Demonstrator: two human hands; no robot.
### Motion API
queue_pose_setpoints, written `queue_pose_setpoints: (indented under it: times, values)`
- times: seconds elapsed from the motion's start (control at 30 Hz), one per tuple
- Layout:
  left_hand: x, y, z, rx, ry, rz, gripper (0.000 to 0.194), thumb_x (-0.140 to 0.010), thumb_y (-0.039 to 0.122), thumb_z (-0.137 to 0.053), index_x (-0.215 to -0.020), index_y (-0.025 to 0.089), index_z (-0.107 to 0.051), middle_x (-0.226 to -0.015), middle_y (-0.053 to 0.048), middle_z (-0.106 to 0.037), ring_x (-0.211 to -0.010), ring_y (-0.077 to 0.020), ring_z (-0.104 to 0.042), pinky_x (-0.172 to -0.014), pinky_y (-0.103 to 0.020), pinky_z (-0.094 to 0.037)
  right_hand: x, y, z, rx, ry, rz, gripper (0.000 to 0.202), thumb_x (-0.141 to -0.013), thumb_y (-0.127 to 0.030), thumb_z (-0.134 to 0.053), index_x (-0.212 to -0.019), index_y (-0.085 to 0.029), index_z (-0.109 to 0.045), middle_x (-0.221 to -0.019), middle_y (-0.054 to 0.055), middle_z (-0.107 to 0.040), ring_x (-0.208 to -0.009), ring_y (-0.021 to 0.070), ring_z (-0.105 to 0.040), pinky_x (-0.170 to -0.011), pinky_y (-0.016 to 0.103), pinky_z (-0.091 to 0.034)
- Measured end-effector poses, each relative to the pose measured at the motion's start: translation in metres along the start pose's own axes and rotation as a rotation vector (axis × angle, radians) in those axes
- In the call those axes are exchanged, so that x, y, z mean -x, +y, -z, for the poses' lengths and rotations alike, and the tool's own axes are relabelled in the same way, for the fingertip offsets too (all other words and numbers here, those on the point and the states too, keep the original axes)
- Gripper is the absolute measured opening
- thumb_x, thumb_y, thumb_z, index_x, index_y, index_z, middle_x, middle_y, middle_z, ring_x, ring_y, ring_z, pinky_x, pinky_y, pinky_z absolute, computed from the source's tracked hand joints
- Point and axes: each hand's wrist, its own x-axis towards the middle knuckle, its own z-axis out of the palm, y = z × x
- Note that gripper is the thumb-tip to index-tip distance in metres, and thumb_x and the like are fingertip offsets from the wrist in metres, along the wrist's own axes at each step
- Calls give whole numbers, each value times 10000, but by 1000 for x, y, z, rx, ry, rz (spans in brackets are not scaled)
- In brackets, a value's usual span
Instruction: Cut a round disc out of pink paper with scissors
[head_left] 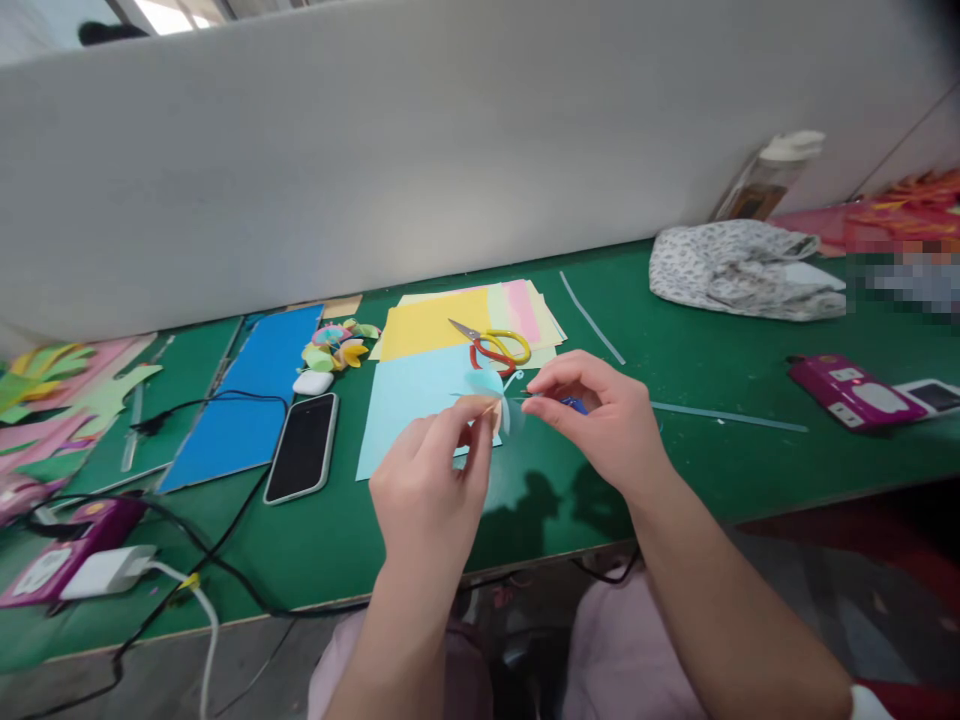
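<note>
Thumb and fingertips of my left hand point(439, 465) pinch a small light-blue paper cutout point(484, 381) with wing-like petals and a thin curled tip. Just to its right, my right hand point(604, 415) is closed in a pinch, its fingertips a short gap from the paper. A dark blue object point(576, 405) shows partly under its fingers; most of it is hidden. Behind the hands, scissors point(499, 345) with one red and one yellow handle lie on coloured paper sheets point(427, 325). A light-blue sheet point(401, 400) lies partly beneath the left hand.
Left on the green table point(420, 530) are a phone point(302, 450), a white case point(313, 383), paper flowers point(337, 345), a blue board point(251, 400), cables and a purple power strip point(82, 545). Rightward lie clear sticks point(731, 416), another power strip point(855, 390), a cloth bag point(724, 270) and a bottle point(772, 180).
</note>
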Motion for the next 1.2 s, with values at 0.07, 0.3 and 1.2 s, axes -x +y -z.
queue_pose_setpoints:
  times: [0.07, 0.3, 1.2]
  values:
    - [-1, 0, 0, 0, -4, 6, 43, -903, 214, -688, -915, 241, -719, -789, 48, -770, -594, -95, -612, -619, -213, -443, 0, 0, 0, -8, -6, -8, 130, -790, -274, -847, -780, -233, -724, -805, -21, -696, -724, 120, -671, -665, 245, -578]
    - [-2, 2, 0, 1, -7, 10, 53, -907, 208, -677, -902, 235, -723, -769, 47, -765, -584, -92, -606, -609, -208, -442, 0, 3, 2, -73, 12, -84, 216, -725, -259, -887, -813, -239, -691, -831, -37, -716, -693, 111, -671, -657, 244, -573]
    - [0, -2, -4, 27, 27, -48, 59, -899, 182, -680, -907, 234, -708, -777, 33, -765, -609, -100, -621, -629, -226, -451, 1, 1, 1, 23, -6, -33, 70, -814, -259, -797, -796, -237, -733, -837, 4, -723, -766, 153, -692, -677, 281, -594]
